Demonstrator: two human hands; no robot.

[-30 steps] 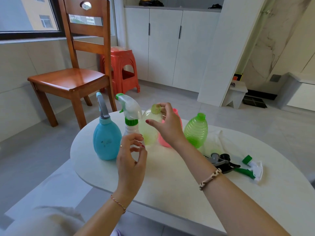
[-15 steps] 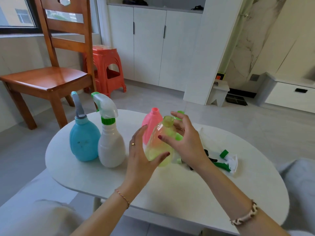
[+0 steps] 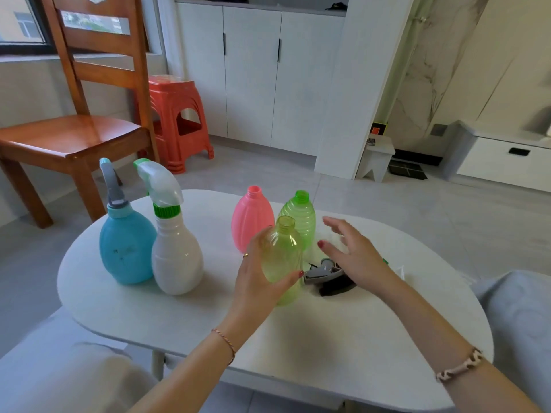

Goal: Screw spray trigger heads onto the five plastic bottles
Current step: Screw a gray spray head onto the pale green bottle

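Yellow-green plastic fills the left hand [image 3: 258, 281]: its fingers and thumb curl round the belly of the yellow-green bottle [image 3: 281, 257], which stands upright near the middle of the white table [image 3: 208, 317], its neck open and bare. The right hand [image 3: 356, 257] hovers just to the right of that bottle, palm turned toward it, fingers spread and fairly straight, gripping nothing; whether it brushes anything below cannot be told. Under and beside it lie the loose trigger heads [image 3: 325, 271], grey and black, partly hidden by the wrist. Behind the held bottle stand the pink bottle [image 3: 252, 219] and the green bottle [image 3: 299, 216], both uncapped, close together. Well to the left the blue bottle [image 3: 125, 248] and the white bottle [image 3: 176, 257] stand touching side by side, each with a spray head already on
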